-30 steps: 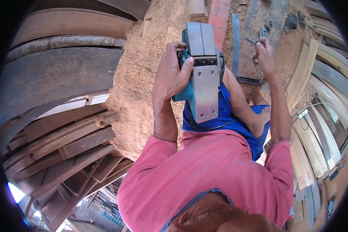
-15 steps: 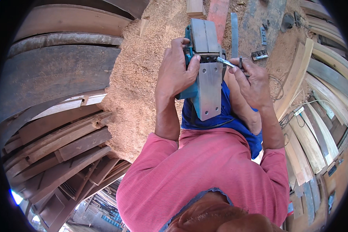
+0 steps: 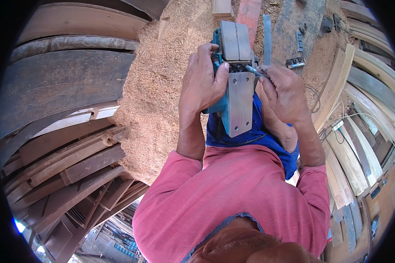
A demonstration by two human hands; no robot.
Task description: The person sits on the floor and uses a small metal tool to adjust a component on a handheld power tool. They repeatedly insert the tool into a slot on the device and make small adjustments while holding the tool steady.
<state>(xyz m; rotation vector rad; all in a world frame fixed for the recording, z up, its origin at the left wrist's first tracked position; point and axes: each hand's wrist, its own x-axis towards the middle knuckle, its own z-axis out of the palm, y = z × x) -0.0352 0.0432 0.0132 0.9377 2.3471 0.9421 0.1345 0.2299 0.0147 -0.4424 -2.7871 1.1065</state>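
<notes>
An electric hand planer (image 3: 240, 105) with a teal body lies upside down over my lap, its metal sole facing up. My left hand (image 3: 202, 83) is wrapped round its left side, thumb near the dark cutter drum (image 3: 236, 68) in the gap between the sole plates. My right hand (image 3: 286, 93) grips a slim metal wrench (image 3: 253, 70), whose tip meets the right part of the drum. The fingers hide the wrench's other end.
A long metal strip (image 3: 267, 39), a small plate with holes (image 3: 295, 62) and a blue-grey metal part (image 3: 299, 41) lie beyond my right hand. Sawdust (image 3: 149, 101) covers the ground at left. Stacked boards (image 3: 61, 92) line both sides; a cable (image 3: 324, 131) lies right.
My right hand has turned, its fingers closing further over the wrench, and the wrench's angle has changed. The planer has shifted very slightly right; my left hand keeps its hold.
</notes>
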